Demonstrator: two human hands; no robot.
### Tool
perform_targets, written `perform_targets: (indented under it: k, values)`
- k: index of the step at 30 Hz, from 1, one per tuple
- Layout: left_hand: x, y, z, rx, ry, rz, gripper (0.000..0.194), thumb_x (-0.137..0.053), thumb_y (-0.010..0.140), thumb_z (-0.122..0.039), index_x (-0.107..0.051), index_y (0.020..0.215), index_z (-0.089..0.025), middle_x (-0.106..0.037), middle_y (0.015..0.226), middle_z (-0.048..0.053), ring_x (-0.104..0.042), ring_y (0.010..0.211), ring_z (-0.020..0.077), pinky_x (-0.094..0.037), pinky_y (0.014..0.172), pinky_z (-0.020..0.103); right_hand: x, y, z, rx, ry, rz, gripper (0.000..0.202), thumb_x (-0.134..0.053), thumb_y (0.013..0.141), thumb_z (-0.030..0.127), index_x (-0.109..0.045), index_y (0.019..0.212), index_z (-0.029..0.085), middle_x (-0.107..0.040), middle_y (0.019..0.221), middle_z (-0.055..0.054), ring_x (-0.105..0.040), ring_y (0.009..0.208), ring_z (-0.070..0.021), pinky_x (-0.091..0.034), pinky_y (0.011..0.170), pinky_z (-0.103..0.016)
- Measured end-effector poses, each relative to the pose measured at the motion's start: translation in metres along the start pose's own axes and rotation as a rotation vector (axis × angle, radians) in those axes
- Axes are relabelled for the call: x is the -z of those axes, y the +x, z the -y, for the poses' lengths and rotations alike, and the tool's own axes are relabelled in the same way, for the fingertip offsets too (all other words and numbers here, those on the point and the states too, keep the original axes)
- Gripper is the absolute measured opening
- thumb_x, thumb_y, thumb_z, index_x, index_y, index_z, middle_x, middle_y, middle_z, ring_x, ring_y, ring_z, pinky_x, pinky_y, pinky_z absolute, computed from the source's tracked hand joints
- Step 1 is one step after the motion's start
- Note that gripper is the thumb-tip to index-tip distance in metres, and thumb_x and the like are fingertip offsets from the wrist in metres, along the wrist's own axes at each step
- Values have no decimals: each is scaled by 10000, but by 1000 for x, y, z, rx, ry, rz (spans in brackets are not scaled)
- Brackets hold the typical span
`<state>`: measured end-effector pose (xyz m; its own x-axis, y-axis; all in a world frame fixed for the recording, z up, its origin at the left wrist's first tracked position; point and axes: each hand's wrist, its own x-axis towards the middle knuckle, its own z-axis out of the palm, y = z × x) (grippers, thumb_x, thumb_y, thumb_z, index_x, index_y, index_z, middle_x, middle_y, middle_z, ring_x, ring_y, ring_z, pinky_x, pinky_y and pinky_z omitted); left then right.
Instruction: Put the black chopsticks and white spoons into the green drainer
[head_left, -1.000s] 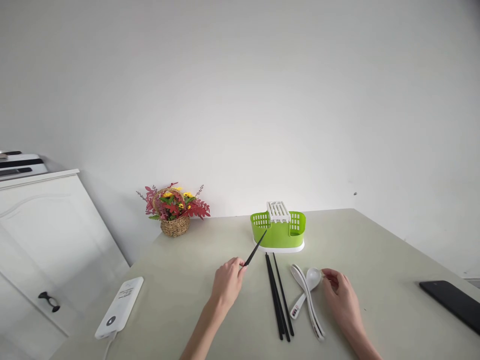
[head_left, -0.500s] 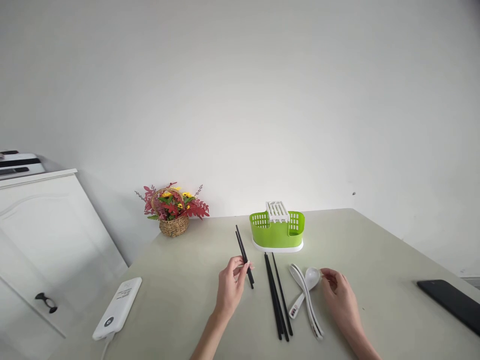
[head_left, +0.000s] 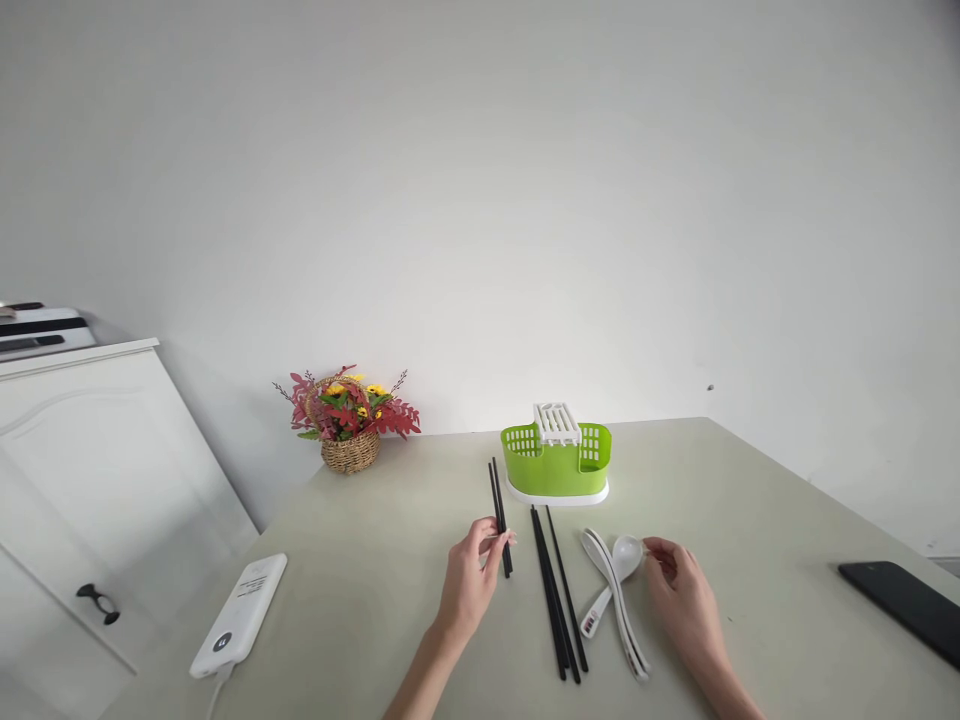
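I see a pale table on my monitor. Between my left hand and right hand lie black chopsticks and white spoons; beyond them, a green caddy. Left of my left hand: flower basket, farther off, and power bank. A phone lies right of my right.

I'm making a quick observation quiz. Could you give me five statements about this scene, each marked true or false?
1. The left hand holds two black chopsticks. True.
2. The flower basket stands to the right of the green caddy. False: it stands to the left.
3. The right hand is beside the white spoons. True.
4. The loose chopsticks stand upright in the caddy. False: they lie in front of it.
5. The black phone lies left of the spoons. False: it lies to their right.
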<state>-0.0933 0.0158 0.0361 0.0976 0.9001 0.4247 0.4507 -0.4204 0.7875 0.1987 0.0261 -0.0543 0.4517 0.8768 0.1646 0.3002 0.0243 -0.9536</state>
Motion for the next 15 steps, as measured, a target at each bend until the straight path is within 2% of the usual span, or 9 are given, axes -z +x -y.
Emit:
perform_targets:
  k: [3, 9, 12, 14, 15]
  values:
    - [-4, -2, 2, 11, 2, 22, 226, -481, 1030, -439, -568, 1074, -235, -786, 1070, 66, -751, 1044, 215, -606, 921, 338, 0, 0, 0, 10, -8, -2, 347, -548, 818, 483, -642, 1024, 220, -683, 1080, -75, -657, 1019, -268, -512, 861, -388]
    - [-8, -3, 5, 22, 9, -8, 278, -464, 1028, -488, -569, 1075, -235, -786, 1053, 71, -755, 1037, 222, -616, 903, 335, 1, -3, 8, 74, -57, -19, 337, -498, 866, 480, -628, 1020, 210, -664, 1084, -98, -664, 975, -272, -525, 828, -402]
    - [-8, -4, 4, 3, -11, -7, 268, -461, 1033, -476, -571, 1074, -235, -788, 1053, 67, -755, 1034, 209, -612, 903, 317, 2, -10, 31, 183, -87, 14, 320, -471, 902, 469, -622, 1064, 239, -632, 1188, -102, -644, 1009, -276, -509, 829, -410]
    - [-8, -5, 4, -2, -24, -1, 264, -469, 1031, -474, -571, 1077, -236, -787, 1065, 69, -753, 1040, 209, -610, 909, 322, 1, -13, 57, 294, -89, 105, 290, -479, 927, 477, -622, 1080, 277, -636, 1196, -80, -636, 1012, -260, -512, 765, -366]
    - [-9, -6, 4, 6, -30, 1, 267, -473, 1028, -478, -571, 1083, -236, -786, 1072, 71, -751, 1047, 211, -611, 909, 327, -1, -14, 73, 373, -94, 199, 288, -464, 953, 474, -602, 1111, 276, -635, 1183, -92, -633, 1000, -259, -509, 698, -346]
